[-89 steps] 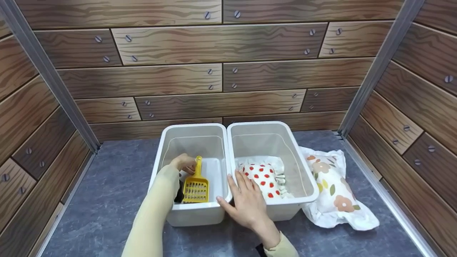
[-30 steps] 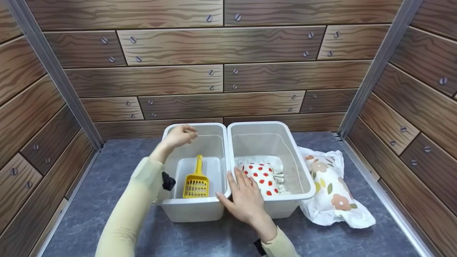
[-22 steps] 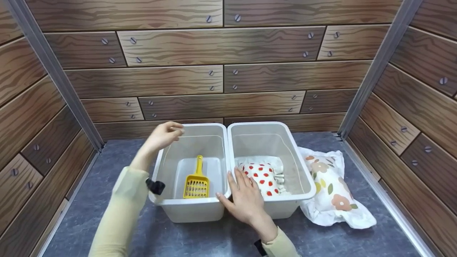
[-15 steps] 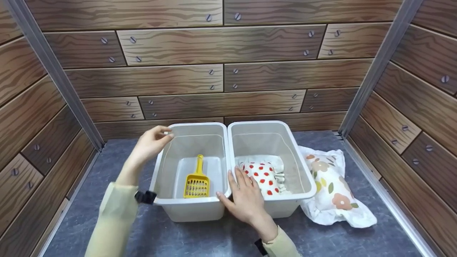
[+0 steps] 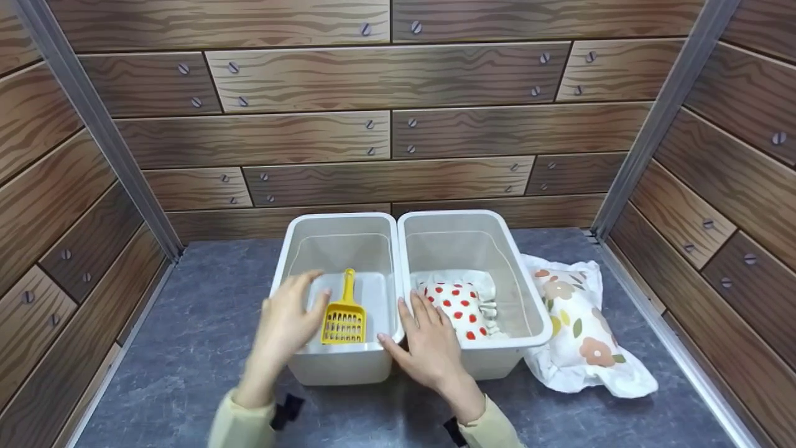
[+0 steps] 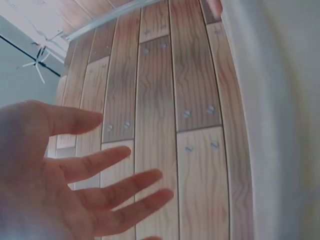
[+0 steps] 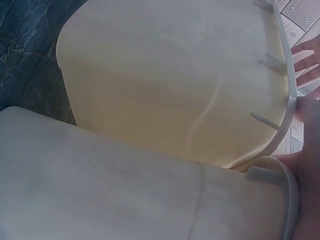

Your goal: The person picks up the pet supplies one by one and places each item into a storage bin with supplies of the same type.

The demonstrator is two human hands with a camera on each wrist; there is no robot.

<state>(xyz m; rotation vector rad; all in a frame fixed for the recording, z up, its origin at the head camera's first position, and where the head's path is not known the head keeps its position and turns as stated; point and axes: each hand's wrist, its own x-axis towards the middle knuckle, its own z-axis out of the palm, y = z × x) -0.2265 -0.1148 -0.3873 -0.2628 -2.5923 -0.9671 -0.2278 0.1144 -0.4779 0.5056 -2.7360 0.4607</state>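
Note:
My left hand [image 5: 289, 320] hovers over the left front part of the left plastic bin [image 5: 339, 372], slightly blurred. In the left wrist view its fingers are spread and relaxed, and the palm [image 6: 45, 200] holds nothing. A yellow litter scoop [image 5: 346, 308] lies at the bottom of that bin, its handle pointing away from me. My right hand [image 5: 429, 348] rests on the adjoining front rims of both bins, fingers extended. Inside the right bin [image 5: 497, 364] lies a small white cushion with red strawberries [image 5: 459, 308], partly covered by my right fingertips in the head view.
The two pale bins stand side by side on a dark grey marbled surface [image 5: 186, 348]. A white cushion with a flower print [image 5: 569, 323] lies against the right bin's outer side. Wood-patterned panels [image 5: 385, 137] enclose the back and both sides, with metal rails at the corners.
Three seconds ago my left hand was down in the left bin by the scoop's handle. It rose away leftward, then came back lower, nearer the front. My right hand has stayed put.

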